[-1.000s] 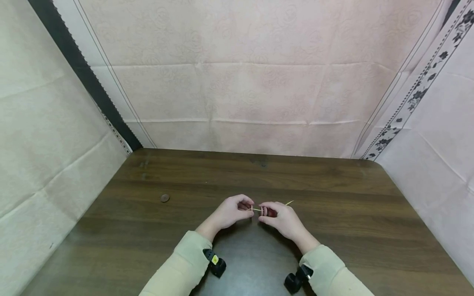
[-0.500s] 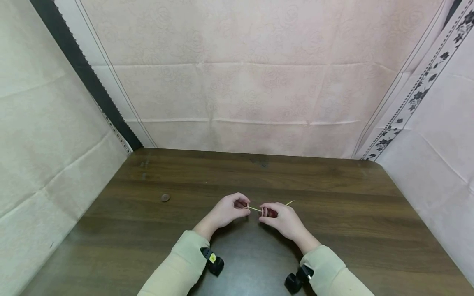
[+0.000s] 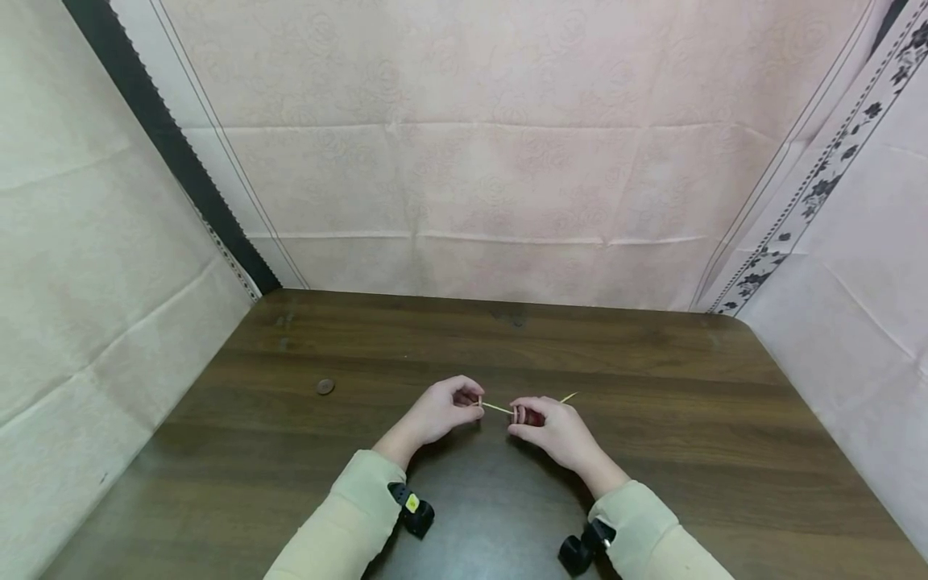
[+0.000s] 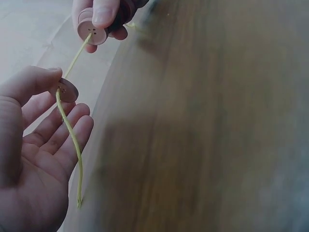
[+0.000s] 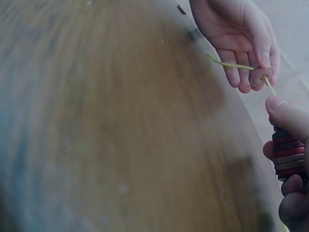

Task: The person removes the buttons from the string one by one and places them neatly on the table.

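Left hand (image 3: 441, 411) pinches single button (image 4: 69, 91), threaded on yellow cord (image 4: 80, 169). Cord runs straight right into button stack (image 5: 288, 157), gripped in right hand (image 3: 554, 428). Both hands over table (image 3: 652, 370); loose button (image 3: 325, 387) on it, farther left.

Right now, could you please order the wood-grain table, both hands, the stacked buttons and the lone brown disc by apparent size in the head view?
1. Wood-grain table
2. Left hand, right hand: too alike to rank
3. Stacked buttons, partly hidden
4. Lone brown disc
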Available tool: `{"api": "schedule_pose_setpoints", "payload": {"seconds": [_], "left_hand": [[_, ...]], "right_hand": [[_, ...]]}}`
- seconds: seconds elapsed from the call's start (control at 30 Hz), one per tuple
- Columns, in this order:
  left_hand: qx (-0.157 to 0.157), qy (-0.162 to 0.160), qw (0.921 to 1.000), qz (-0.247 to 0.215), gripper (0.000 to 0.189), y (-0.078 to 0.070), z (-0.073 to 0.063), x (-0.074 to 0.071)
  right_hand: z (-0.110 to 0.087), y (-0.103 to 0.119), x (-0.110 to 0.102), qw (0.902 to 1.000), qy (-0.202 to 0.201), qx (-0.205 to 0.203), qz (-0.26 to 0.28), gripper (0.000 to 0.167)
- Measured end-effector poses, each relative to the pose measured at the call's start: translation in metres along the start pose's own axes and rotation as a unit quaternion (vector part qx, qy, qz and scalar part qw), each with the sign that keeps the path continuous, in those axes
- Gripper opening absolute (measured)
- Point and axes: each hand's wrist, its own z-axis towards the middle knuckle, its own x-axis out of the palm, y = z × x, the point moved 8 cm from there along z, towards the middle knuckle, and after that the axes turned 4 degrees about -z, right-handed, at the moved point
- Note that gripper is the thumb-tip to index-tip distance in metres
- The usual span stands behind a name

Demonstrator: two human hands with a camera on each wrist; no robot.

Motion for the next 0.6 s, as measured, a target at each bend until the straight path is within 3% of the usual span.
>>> {"api": "schedule_pose_setpoints", "payload": {"seconds": [0.6], "left_hand": [[-0.026, -0.026, 0.9993, 0.006, 0.026, 0.013, -0.002, -0.022]], "right_hand": [[-0.001, 0.000, 0.000, 0.9999, 0.007, 0.005, 0.007, 0.014]]}}
